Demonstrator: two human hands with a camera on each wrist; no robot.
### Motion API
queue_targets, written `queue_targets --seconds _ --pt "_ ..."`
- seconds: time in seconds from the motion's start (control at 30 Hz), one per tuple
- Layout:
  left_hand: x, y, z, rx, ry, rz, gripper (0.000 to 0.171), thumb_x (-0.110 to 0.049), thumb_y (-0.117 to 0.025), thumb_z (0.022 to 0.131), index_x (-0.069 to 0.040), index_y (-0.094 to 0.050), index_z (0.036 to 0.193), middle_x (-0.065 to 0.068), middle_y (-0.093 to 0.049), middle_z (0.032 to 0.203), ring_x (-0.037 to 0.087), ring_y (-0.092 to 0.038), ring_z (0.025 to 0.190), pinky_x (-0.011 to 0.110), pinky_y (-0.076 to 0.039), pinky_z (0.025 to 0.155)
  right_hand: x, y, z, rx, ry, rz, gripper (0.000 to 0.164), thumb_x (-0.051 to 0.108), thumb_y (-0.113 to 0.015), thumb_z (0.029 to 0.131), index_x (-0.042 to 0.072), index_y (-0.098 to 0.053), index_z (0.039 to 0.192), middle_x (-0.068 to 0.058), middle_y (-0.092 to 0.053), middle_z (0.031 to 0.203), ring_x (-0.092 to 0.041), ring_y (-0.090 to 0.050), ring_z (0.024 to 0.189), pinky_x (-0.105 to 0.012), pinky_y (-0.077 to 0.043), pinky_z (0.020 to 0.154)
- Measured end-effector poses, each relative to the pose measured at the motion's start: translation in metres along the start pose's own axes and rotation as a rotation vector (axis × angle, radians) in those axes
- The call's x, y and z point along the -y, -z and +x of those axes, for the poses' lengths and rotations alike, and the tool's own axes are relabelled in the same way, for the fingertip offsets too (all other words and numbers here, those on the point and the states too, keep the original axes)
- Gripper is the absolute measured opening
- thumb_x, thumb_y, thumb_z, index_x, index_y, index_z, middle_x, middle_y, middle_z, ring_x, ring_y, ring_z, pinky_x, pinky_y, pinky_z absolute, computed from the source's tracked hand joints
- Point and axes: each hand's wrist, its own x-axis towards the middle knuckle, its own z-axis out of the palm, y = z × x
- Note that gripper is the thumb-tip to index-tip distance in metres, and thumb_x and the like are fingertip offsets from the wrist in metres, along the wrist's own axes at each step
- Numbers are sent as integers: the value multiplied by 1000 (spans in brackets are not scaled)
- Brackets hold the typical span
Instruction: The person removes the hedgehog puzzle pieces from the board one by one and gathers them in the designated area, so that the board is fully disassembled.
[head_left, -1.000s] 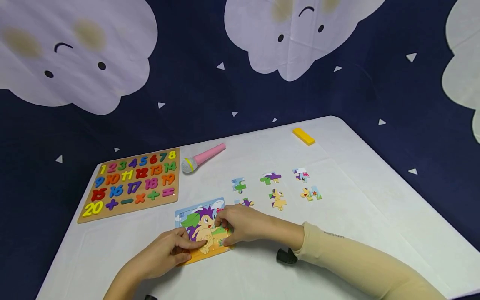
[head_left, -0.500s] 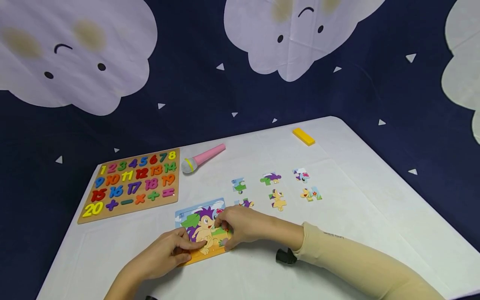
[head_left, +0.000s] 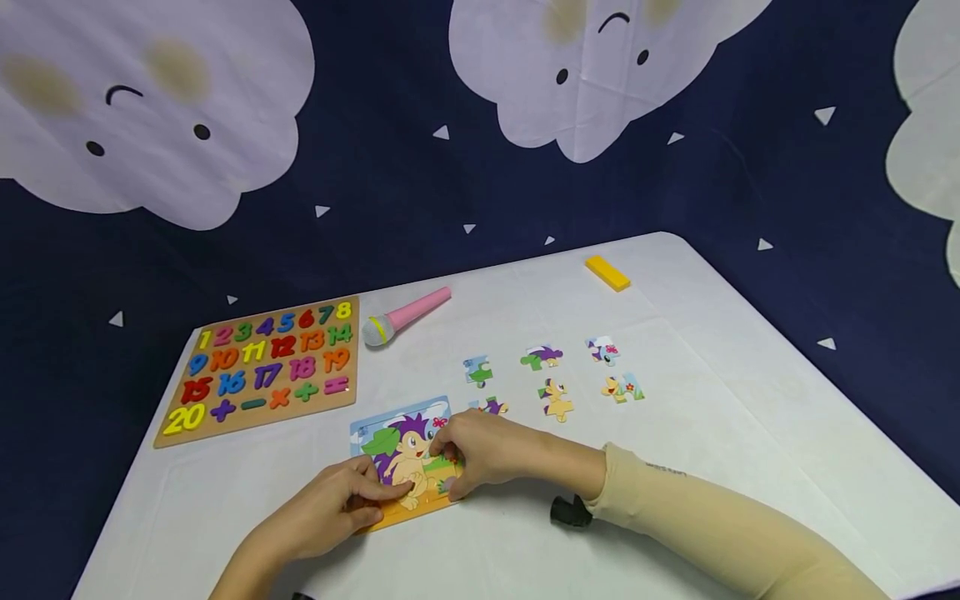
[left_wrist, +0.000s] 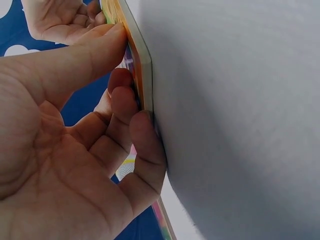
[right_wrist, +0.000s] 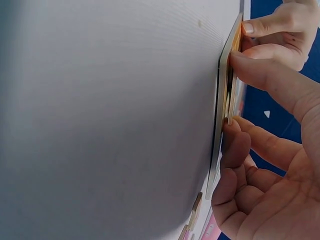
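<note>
A jigsaw puzzle board point(head_left: 363, 422) with a cartoon hedgehog lies near the front of the table. My left hand point(head_left: 333, 504) holds its front left corner, the index finger lying over the picture. In the left wrist view the thumb point(left_wrist: 102, 50) rests on the orange rim and the curled fingertips are against the edge. At the board's right side my right hand point(head_left: 487, 446) pinches a puzzle piece point(right_wrist: 230, 102) between thumb and index finger. The right wrist view shows this piece tilted, with a narrow gap over the board. My right fingers hide part of the picture.
Several loose puzzle pieces, one a hedgehog body piece point(head_left: 557, 400), lie right of and behind the board. A wooden number board point(head_left: 258, 367) stands to the left on the table point(head_left: 675, 358). A pink microphone point(head_left: 408, 315) and a yellow block point(head_left: 607, 273) lie farther back.
My right thumb has shifted slightly right and toward me along the board's right side, uncovering a bit more of the picture. My left hand has stayed in place.
</note>
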Motion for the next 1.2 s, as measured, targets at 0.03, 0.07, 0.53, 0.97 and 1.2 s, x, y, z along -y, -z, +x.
queue_targets --seconds 0.03,0.07,0.53,0.97,1.2 --pt "0 0 0 0 2 -1 37 -10 -76 99 -29 -79 130 -3 -50 90 6 -44 83 26 -34 66 0 0 0 1 2 -1 45 23 -97 81 7 -80 119 8 -64 81 -3 -52 75 -17 -47 71" --pt "0 0 0 0 4 -2 37 -10 -76 99 -29 -79 130 -3 -50 90 6 -44 83 26 -34 66 0 0 0 1 4 -2 45 23 -96 81 7 -80 119 8 -64 81 -3 -52 75 -17 -47 71" --pt "1 -1 1 5 -4 -27 38 -9 -77 98 -28 -79 131 -3 -52 90 6 -45 82 26 -35 65 0 0 0 7 8 -8 42 23 -95 82 9 -82 120 11 -67 81 -2 -52 74 -16 -47 68" --pt "-1 0 2 7 10 -5 39 -8 -76 98 -30 -79 131 -3 -51 90 7 -44 83 26 -34 66 4 0 -2 -23 69 -156 37 25 -92 83 12 -83 117 11 -68 80 -3 -52 77 -16 -46 71" --pt "0 0 2 6 16 -9 39 -8 -76 98 -29 -79 131 -3 -51 90 7 -45 82 26 -34 66 5 -3 -3 -53 62 -152 42 24 -91 84 9 -80 121 10 -62 83 -4 -49 77 -16 -44 69"
